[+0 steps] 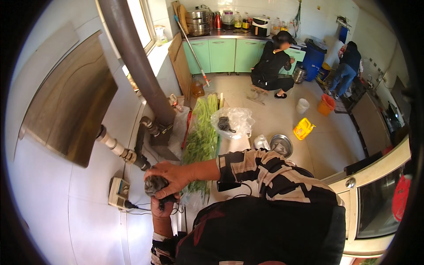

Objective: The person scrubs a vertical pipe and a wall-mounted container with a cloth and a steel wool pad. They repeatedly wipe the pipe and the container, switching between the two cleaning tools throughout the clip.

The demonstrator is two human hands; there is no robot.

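Observation:
A wrinkled grey cloth (154,185) is bunched in my right hand (170,177), with the fingers over its top and the thumb along its side. Just beneath, my left hand (163,210) grips a small black piece (166,200). Whether that piece belongs to the cloth is unclear, as my fingers cover much of it. Both hands are close together near the white wall, next to a pipe with metal fittings (124,150). Long leafy green stalks, which look like celery (200,142), lie just beyond my right forearm.
A power strip (119,193) with cables is beside my hands. A dark vertical pipe (139,59) rises at the left. Ahead are a clear plastic bag (241,119), a metal basin (281,145) and a yellow jug (303,129). One person (273,66) squats by green cabinets; another (347,69) bends over.

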